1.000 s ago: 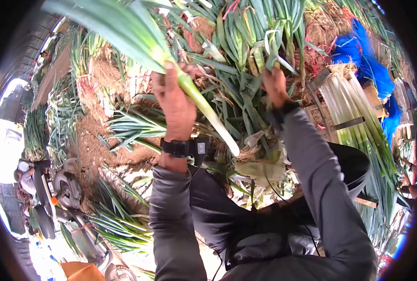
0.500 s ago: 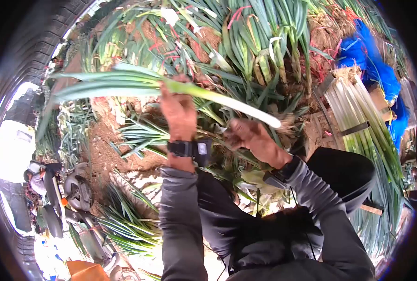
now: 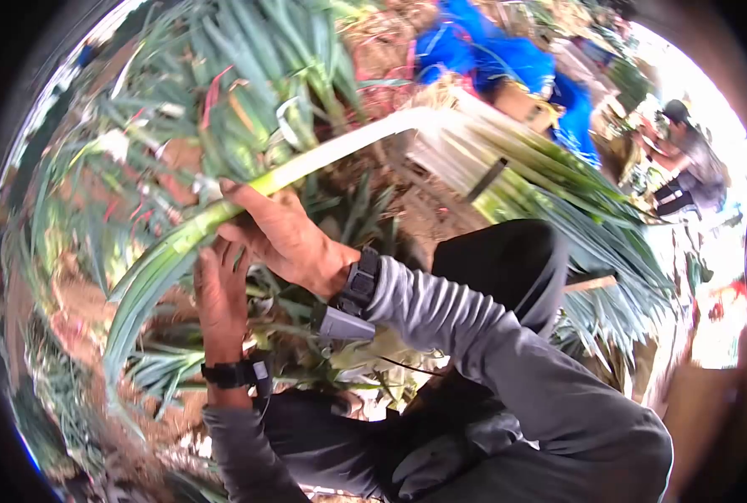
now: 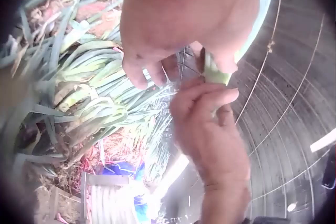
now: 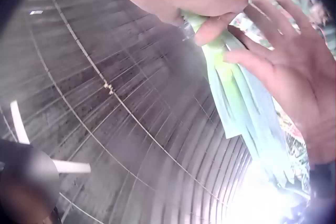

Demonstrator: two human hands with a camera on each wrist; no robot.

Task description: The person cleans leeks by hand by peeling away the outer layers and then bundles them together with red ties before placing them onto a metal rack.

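One leek (image 3: 315, 158) slants across the head view, its white root end up to the right and its green leaves drooping left. My right hand (image 3: 294, 239) grips it where the stalk turns into leaves. Just below, my left hand (image 3: 223, 289) lies by the leaves with its fingers extended. From the right wrist, the left hand (image 5: 294, 69) shows spread fingers, its thumb right at the leek's pale green neck (image 5: 223, 66). The root end overlaps a bundle of trimmed leeks (image 3: 549, 180) to the right.
Heaps of leeks (image 3: 264, 67) with pink ties lie ahead and left. Blue netting (image 3: 508, 63) is bunched beyond the bundle, beside a cardboard box (image 3: 524, 109). Another person (image 3: 692, 159) sits at the far right. My bent knee (image 3: 508, 260) stands below the bundle.
My right hand has come over to grip the leek, and the left hand's fingers have let go. The leek has swung up to the right, and the head view has turned right.
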